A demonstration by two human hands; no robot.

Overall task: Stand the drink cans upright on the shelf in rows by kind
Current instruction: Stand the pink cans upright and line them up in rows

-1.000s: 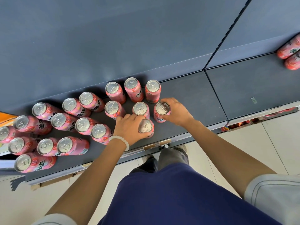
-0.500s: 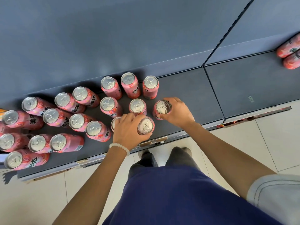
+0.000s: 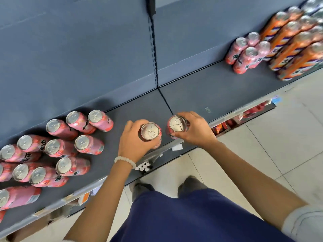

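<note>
A white bead bracelet (image 3: 125,161) circles the wrist just behind the left hand (image 3: 134,142). The right hand (image 3: 195,131) is bare, a pale grey short sleeve (image 3: 304,224) far up its arm. Navy trousers (image 3: 192,217), dark shoes (image 3: 142,188).

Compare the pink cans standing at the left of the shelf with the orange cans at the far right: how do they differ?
The pink cans have pink bodies with dark lettering; the orange cans are orange with purple and white markings. The pink cans are near and fairly sharp; the orange cans are farther off and blurred. The pink cans are spaced loosely; the orange cans look tightly packed. Both groups stand upright on the shelf, silver tops up.

Pink cans (image 3: 82,143): approx 12 left grp, 2 held, 4 right; orange cans (image 3: 283,34): blurred, uncountable.
</note>
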